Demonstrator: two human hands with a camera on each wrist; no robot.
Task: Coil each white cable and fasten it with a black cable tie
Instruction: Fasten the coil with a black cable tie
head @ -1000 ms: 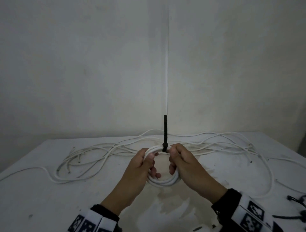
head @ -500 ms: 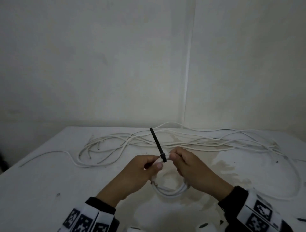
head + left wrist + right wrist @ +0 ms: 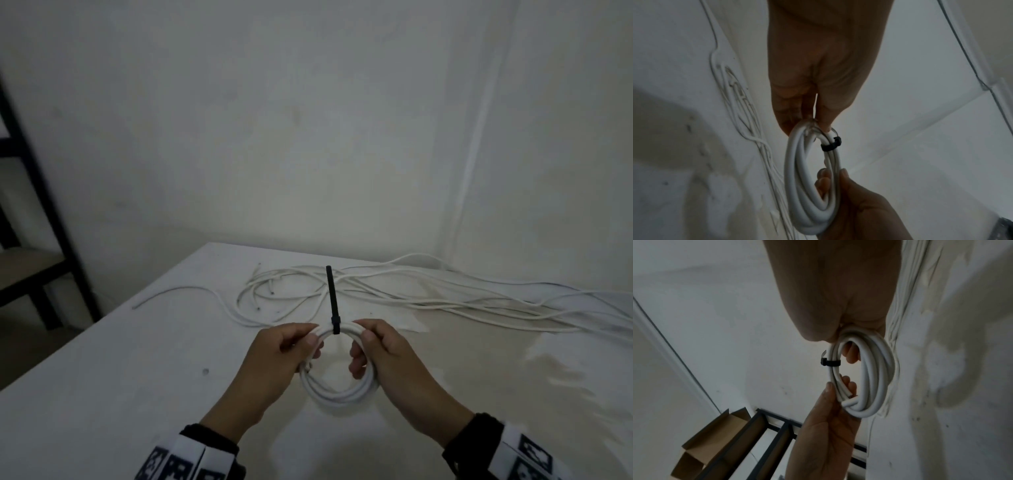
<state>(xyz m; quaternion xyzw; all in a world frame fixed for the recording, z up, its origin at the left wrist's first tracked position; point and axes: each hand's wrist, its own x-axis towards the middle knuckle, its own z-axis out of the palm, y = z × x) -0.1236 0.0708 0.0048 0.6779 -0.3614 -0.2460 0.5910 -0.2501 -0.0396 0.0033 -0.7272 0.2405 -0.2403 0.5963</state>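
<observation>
A small coil of white cable is held upright just above the white table. A black cable tie is cinched round the top of the coil, its tail standing straight up. My left hand pinches the coil's upper left strands, and my right hand pinches the upper right, with other fingers curled through the ring. In the left wrist view the tie sits just below my left fingertips on the coil. The right wrist view shows the tie on the coil.
Several loose white cables sprawl across the back of the table toward the right. A black metal shelf stands off the table's left edge, and an open cardboard box sits by it. Walls close the back and right.
The coil has turned so that its ring faces me, and the tie's tail went from leaning left to upright. My hands have spread apart along its top. The view swung left.
</observation>
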